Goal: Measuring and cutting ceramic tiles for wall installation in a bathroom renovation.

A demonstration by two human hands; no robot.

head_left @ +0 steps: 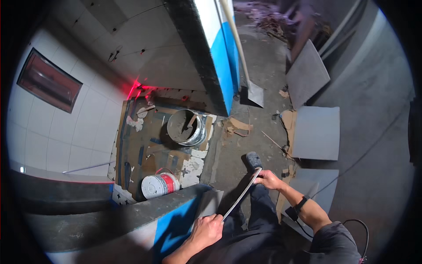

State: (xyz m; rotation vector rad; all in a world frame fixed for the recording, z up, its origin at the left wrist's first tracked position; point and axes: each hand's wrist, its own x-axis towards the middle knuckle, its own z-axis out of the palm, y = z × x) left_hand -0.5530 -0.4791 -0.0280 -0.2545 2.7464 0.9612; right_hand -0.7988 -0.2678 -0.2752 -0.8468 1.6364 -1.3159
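Note:
Both of my hands grip a thin, pale tile (241,197), seen edge-on and slanting from lower left to upper right in front of my legs. My left hand (207,230) is closed round its near end, knuckles up. At the far end, my right hand (267,179) pinches it, thumb and fingers closed, just above my shoe (253,160). The tile's faces are mostly out of sight from here. A grey slab (208,205) leans at the end of the low wall beside my left hand.
Left, beyond the low wall (145,220), stand a bucket of grey mortar (200,134) and a white-and-red bucket (151,187). Large grey tiles (316,133) line the right side. A shovel (255,93) leans by the blue-white wall end (222,53). Red laser light (136,84) marks the far corner.

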